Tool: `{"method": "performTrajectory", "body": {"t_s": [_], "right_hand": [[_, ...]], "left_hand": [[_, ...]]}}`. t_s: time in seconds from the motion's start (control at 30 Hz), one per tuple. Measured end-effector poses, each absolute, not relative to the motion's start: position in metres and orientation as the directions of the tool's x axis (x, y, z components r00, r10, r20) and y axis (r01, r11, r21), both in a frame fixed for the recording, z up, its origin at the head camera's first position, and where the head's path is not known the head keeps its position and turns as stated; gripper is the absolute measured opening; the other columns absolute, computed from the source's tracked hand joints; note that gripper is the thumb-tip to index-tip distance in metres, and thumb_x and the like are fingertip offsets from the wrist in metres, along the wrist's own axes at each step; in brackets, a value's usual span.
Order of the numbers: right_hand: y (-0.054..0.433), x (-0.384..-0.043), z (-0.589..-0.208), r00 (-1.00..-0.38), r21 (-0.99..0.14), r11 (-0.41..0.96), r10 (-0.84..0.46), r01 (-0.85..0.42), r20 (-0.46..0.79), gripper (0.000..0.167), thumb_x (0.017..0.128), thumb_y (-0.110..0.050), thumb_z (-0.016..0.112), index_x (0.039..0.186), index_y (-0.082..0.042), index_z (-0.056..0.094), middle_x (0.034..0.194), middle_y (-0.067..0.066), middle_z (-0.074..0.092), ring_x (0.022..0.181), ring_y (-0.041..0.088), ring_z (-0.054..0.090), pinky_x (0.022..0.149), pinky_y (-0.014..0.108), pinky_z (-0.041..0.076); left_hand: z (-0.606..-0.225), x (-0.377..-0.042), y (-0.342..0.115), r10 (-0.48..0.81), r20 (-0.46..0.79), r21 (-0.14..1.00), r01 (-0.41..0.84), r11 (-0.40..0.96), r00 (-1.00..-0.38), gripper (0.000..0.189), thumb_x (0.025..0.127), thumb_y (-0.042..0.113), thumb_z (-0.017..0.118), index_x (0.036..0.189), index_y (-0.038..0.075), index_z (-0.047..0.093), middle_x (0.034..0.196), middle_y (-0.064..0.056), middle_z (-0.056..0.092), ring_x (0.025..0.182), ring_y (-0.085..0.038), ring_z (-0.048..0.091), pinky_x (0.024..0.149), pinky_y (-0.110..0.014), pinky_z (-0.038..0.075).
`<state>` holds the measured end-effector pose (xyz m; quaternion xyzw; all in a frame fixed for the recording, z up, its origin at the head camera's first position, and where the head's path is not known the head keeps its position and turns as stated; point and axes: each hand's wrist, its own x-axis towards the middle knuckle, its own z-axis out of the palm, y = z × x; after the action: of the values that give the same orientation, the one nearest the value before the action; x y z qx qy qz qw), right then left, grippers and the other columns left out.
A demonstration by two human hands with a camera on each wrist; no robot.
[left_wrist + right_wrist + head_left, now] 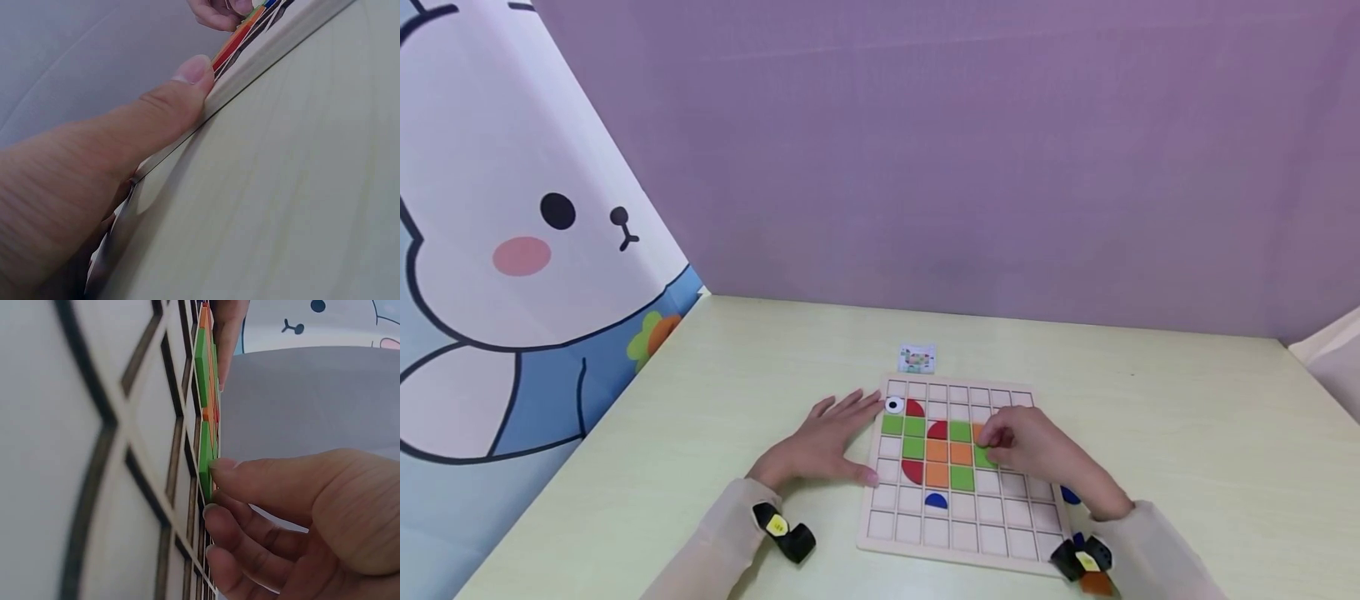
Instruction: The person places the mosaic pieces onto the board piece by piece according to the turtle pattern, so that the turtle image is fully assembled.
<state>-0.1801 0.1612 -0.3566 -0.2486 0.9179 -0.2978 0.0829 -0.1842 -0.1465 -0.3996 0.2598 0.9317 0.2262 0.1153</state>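
A pale wooden grid board [925, 531] lies on the table, several of its cells filled with coloured tiles. My right hand [1037, 440] is over the board's right half, fingers curled. Its thumb and fingertips pinch a green square tile [984, 457] that sits at its cell, partly covered by the hand. In the right wrist view the thumb [234, 475] touches the edge of that green tile [205, 459]. Spread at the board's left edge, my left hand [826, 444] has straight fingers, and its thumb [181, 90] rests against the rim.
On the board are a white eye tile [893, 405], red quarter-round tiles [912, 472], orange squares [937, 474] and a blue half-round tile [936, 500]. A small picture card [917, 358] lies behind it. Loose blue pieces [1071, 496] and an orange piece [1096, 582] lie by the right edge.
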Motion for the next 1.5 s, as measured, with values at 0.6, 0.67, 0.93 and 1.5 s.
{"method": "performTrajectory", "body": {"t_s": [0.6, 0.67, 0.93, 1.5], "right_hand": [[0.161, -0.183, -0.36, -0.875, -0.584, 0.72, -0.483, -0.374, -0.034, 0.014, 0.079, 0.002, 0.071, 0.087, -0.01, 0.07, 0.079, -0.003, 0.061, 0.071, 0.012, 0.049, 0.062, 0.019, 0.044], [0.161, -0.183, -0.359, -0.872, -0.581, 0.72, -0.488, -0.38, -0.034, 0.014, 0.079, 0.001, 0.071, 0.087, -0.01, 0.07, 0.08, -0.003, 0.061, 0.071, 0.011, 0.05, 0.062, 0.019, 0.045], [0.166, -0.182, -0.354, -0.853, -0.581, 0.694, -0.521, -0.425, 0.0, 0.012, 0.079, -0.001, 0.072, 0.089, -0.008, 0.07, 0.082, -0.002, 0.064, 0.07, 0.009, 0.05, 0.062, 0.019, 0.046], [0.2, -0.173, -0.338, -0.9, -0.508, 0.783, -0.435, -0.358, -0.035, 0.011, 0.081, -0.005, 0.072, 0.091, -0.008, 0.07, 0.082, -0.003, 0.06, 0.075, 0.012, 0.05, 0.062, 0.02, 0.044]], "left_hand": [[-0.401, -0.186, -0.146, 0.54, -0.099, 0.474, 0.437, 0.764, -0.836, 0.104, 0.072, 0.067, 0.067, 0.153, 0.022, 0.02, 0.161, 0.005, 0.014, 0.15, -0.023, 0.005, 0.117, -0.055, 0.004], [-0.401, -0.186, -0.146, 0.539, -0.101, 0.474, 0.436, 0.765, -0.836, 0.104, 0.072, 0.066, 0.068, 0.153, 0.022, 0.02, 0.16, 0.005, 0.014, 0.15, -0.023, 0.005, 0.117, -0.055, 0.004], [-0.401, -0.186, -0.146, 0.538, -0.099, 0.477, 0.435, 0.764, -0.837, 0.102, 0.072, 0.065, 0.068, 0.153, 0.022, 0.022, 0.16, 0.006, 0.015, 0.15, -0.023, 0.005, 0.118, -0.055, 0.003], [-0.402, -0.185, -0.148, 0.533, -0.056, 0.51, 0.435, 0.742, -0.844, 0.096, 0.072, 0.064, 0.07, 0.15, 0.024, 0.031, 0.159, 0.004, 0.02, 0.149, -0.024, 0.009, 0.118, -0.054, 0.005]]}}
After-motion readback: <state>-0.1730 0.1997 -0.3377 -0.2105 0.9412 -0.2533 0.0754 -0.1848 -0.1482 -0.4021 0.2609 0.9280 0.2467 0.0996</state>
